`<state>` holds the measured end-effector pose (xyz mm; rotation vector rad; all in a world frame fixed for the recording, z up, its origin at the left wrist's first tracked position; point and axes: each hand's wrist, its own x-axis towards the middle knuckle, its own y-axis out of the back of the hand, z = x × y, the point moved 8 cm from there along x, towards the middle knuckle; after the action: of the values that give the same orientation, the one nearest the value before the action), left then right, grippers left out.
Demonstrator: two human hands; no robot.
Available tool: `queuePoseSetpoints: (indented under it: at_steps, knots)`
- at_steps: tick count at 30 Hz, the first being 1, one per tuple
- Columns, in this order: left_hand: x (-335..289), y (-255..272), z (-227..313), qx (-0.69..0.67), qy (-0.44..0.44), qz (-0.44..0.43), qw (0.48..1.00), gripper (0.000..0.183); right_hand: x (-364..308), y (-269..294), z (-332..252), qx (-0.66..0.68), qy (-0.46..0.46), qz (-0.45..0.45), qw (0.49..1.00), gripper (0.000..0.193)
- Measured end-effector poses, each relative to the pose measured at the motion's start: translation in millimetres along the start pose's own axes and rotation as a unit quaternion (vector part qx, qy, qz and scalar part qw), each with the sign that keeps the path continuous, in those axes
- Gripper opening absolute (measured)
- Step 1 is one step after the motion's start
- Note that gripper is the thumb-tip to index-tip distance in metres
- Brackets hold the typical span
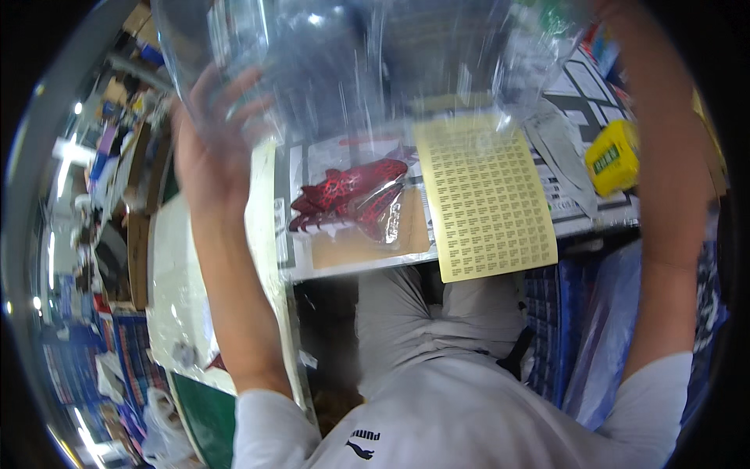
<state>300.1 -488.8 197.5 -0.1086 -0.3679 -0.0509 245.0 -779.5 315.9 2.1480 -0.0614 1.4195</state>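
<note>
A large, clear plastic bag or tub (375,55), smeared by motion, spans the top of the view above the table. My left hand (223,133) is at its left side, fingers spread and blurred, overlapping the plastic; whether it grips it is unclear. At the upper right my right hand (621,12) is mostly cut off by the view's edge, its fingers hidden. Below the plastic lies a glossy red, dark-marked fish-like toy (351,187), partly in clear film, over a tan cardboard piece (375,242). Beside it, a yellow sheet of printed labels (488,203) overhangs the table's front edge.
A yellow packet (613,159) lies near my right forearm, beside a crumpled clear wrapper (558,156). A pale-topped surface (183,289) stands to the left. Blue crates (547,320) are below on the right. Cardboard boxes (139,219) and shelving fill the far left.
</note>
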Motion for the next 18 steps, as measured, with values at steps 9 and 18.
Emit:
queuePoseSetpoints:
  at_steps: [9, 18]
  knots:
    - [-93, 78, -60, 0.168, 0.191, 0.051, 0.966, 0.062, -131, -204, 62, 0.223, -0.368, -0.274, 0.860, 0.056]
    - [-69, 72, -182, 0.092, 0.250, 0.011, 0.964, 0.055, -233, -198, 101, 0.105, -0.610, -0.188, 0.763, 0.068]
